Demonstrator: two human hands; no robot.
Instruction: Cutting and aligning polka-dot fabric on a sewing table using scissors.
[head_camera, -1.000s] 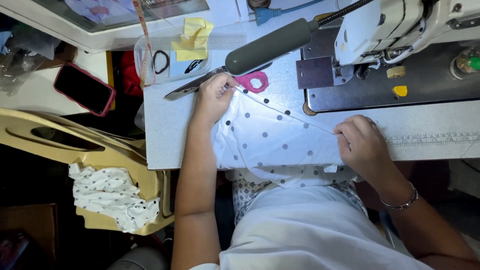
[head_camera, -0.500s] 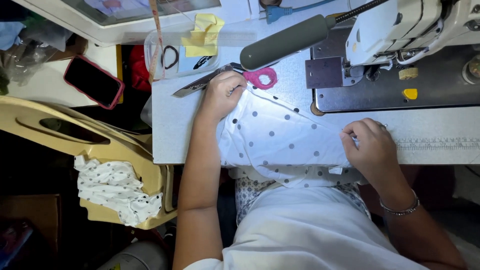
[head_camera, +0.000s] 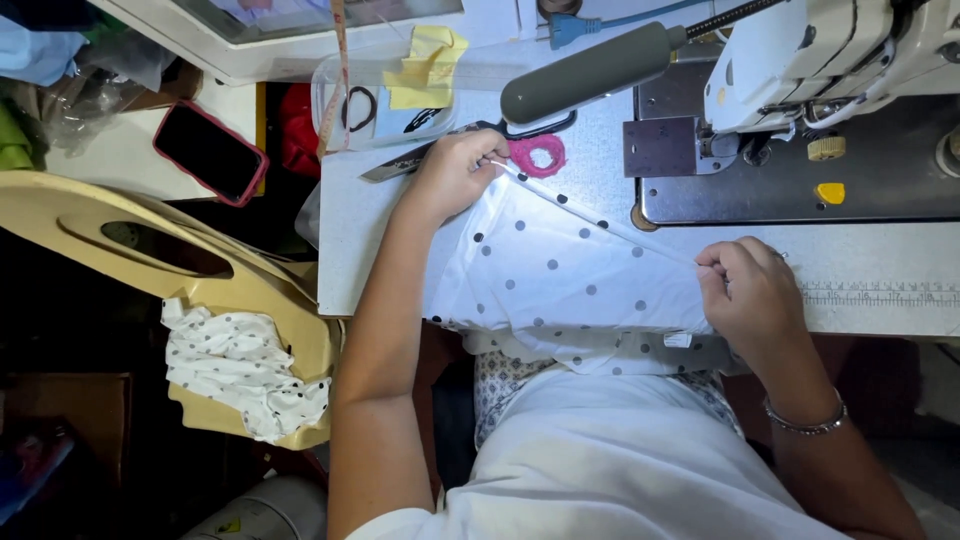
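A white piece of fabric with dark polka dots (head_camera: 570, 275) lies on the sewing table (head_camera: 355, 240) in front of me. My left hand (head_camera: 452, 175) pinches its far left corner, close to scissors with pink handles (head_camera: 535, 153). Further right, my right hand (head_camera: 750, 290) grips the other end of the same edge, which runs taut in a straight diagonal line between both hands. A bracelet sits on my right wrist.
A sewing machine (head_camera: 820, 60) with its dark plate (head_camera: 800, 180) stands at the back right, a grey lamp head (head_camera: 590, 70) beside it. Left of the table are a phone in a red case (head_camera: 210, 152), a clear container (head_camera: 380, 95) and a yellow chair holding more dotted fabric (head_camera: 240, 365).
Both hands have kept hold of the fabric edge and pulled it straighter. The right hand has shifted slightly to the right along the table front.
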